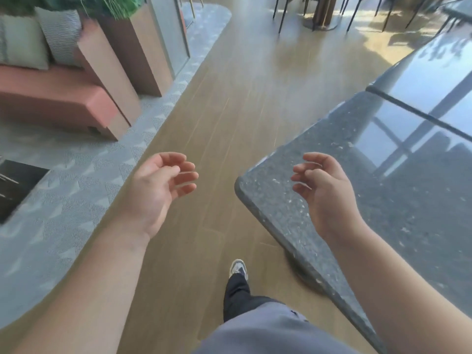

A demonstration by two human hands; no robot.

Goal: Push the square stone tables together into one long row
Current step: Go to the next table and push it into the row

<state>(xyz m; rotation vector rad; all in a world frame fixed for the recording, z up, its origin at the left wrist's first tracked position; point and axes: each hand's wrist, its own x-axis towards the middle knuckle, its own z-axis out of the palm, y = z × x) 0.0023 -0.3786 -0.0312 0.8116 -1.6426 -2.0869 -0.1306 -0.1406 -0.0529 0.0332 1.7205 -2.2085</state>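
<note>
While I step along the wooden floor (217, 98), both hands hang loose, gripping nothing: left hand (155, 190), right hand (324, 190). Nearest stone table (293, 154) lies under my right hand, butted against the next table (421, 80) beyond. Likely free to reach another.

Table (344, 154) showing dark grey speckled stone; floor (229, 98) showing tan wood grain; carpet (76, 200) showing grey triangles; bench (51, 95) showing salmon pink.
</note>
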